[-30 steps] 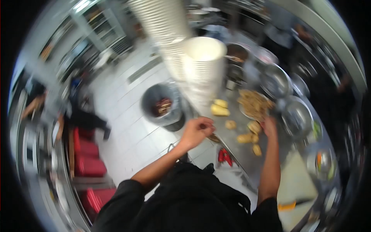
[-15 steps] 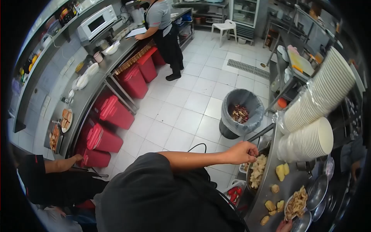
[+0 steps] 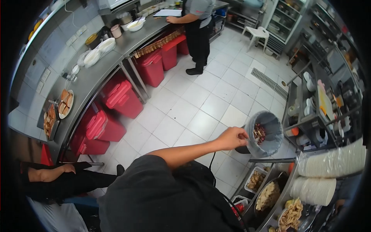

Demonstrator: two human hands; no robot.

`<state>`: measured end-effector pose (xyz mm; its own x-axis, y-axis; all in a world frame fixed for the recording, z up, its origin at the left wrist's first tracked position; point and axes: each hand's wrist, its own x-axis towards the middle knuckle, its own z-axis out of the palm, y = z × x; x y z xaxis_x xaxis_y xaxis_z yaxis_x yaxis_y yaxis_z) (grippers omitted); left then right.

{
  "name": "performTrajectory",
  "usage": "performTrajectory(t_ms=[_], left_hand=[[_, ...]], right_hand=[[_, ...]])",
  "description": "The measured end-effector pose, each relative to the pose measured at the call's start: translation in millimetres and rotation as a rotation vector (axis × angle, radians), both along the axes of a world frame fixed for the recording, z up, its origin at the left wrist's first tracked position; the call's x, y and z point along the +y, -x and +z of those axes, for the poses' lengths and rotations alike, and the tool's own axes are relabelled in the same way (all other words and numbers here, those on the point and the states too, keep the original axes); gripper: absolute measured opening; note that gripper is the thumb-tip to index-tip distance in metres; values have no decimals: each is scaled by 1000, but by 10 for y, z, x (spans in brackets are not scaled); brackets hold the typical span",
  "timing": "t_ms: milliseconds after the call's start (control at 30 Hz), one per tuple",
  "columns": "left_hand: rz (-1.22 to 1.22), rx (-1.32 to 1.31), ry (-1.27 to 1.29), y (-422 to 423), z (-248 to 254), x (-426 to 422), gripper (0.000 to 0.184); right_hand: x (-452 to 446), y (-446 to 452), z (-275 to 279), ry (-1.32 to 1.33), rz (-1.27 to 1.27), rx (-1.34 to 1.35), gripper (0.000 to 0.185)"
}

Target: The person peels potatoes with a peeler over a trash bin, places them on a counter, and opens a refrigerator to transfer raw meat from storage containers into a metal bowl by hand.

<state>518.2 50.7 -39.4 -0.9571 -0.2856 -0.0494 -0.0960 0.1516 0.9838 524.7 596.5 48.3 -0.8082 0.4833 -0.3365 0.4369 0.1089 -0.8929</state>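
My left hand [image 3: 234,138] is stretched out, its fingers curled together; whatever may be between them is too small to make out. In view it overlaps the left side of a lined waste bin [image 3: 277,147], which holds reddish-brown scraps [image 3: 259,133]. Below and to the right, a metal bowl of pale knobbly pieces [image 3: 268,196], which look like peeled ginger, stands at the counter. A bowl of yellowish-brown strips [image 3: 291,214] is closer to the bottom edge. Only a sliver of my right hand [image 3: 273,229] shows beside that bowl, its fingers hidden.
Stacks of white plastic-wrapped containers [image 3: 332,159] stand on the right counter. A white tray of food pieces [image 3: 255,179] sits beside the bowl. Red lidded bins [image 3: 123,98] line the left counter [image 3: 87,83]. One person [image 3: 197,36] stands at that counter; another person's arm [image 3: 50,174] is lower left.
My view has turned, shifting the bin and counter in the picture. My left hand has moved from the bowl of pale pieces towards the waste bin. My right hand has nearly left the view.
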Motion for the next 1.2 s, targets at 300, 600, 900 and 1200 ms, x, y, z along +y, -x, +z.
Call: performTrajectory(t_ms=[300,600,900,1200], left_hand=[[511,-50,-57,-1207,287,-2174,30],[1092,48,-172,-2653,360,-2779,39],[1635,105,-200,-3054,333,-3563,35],[1844,-67,-205,-2860,377,-4375,37]], right_hand=[[-2335,1768,-962,278,770,142,10],[-6802,2361,-835,380,1318,100,16],[-10966,1984,-1172,541,1581,-32,13],[-13983,1642,-1827,624,1472,-138,10]])
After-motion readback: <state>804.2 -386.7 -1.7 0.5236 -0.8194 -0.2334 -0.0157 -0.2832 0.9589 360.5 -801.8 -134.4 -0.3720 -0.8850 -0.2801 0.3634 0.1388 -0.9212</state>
